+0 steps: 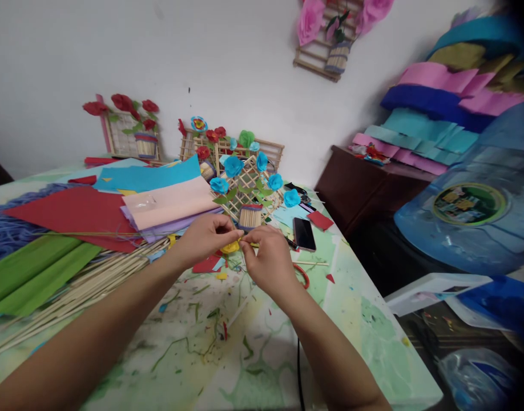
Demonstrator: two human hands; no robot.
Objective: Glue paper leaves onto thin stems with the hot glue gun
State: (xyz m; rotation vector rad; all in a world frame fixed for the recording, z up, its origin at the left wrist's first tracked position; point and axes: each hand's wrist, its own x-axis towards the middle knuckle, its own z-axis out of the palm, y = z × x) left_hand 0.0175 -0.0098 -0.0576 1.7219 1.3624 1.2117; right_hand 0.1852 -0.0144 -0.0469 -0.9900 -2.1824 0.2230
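Note:
My left hand (pixel 206 237) and my right hand (pixel 268 251) meet over the table, both closed, their fingertips pinched together on something thin and dark that is too small to make out. A yellow paper flower (pixel 230 246) shows just under the fingertips; whether it hangs from them or lies on the table I cannot tell. Right behind my hands stands a stick lattice with blue paper flowers (pixel 233 166), green leaves and a small stick basket (pixel 250 216). Red paper scraps (pixel 207 264) lie below my left hand. Orange-handled scissors (pixel 302 275) are partly hidden by my right hand.
Thin wooden sticks (pixel 103 274), green paper (pixel 43 271), red paper (pixel 80 211) and blue yarn (pixel 20 220) cover the table's left. A phone (pixel 303 234) lies right of my hands. A black cable (pixel 299 371) runs off the front. A water jug (pixel 471 194) stands at right.

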